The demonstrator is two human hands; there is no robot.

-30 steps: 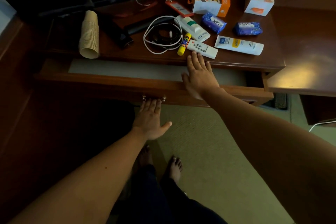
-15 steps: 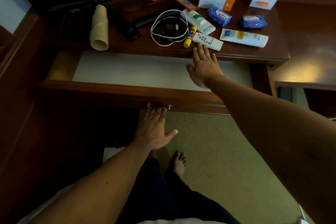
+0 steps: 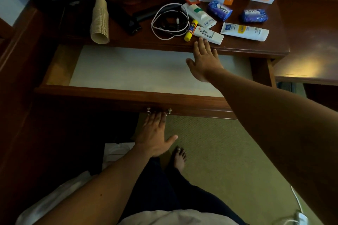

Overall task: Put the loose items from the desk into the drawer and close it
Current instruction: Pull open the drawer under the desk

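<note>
The drawer (image 3: 146, 71) stands pulled out with only its pale liner showing, so the first pick-up looks to be the step in hand. The left hand (image 3: 155, 133) has its fingers hooked under the drawer front's handle (image 3: 158, 111), while the right hand (image 3: 204, 60) reaches flat and released, fingertips at the near edge of the white remote (image 3: 208, 35). Beside it lie the yellow glue stick (image 3: 190, 30), the coiled white cable (image 3: 170, 22) and the cream tube (image 3: 244, 31) to its right; next, the fingers need to curl round the remote and lower it into the drawer.
</note>
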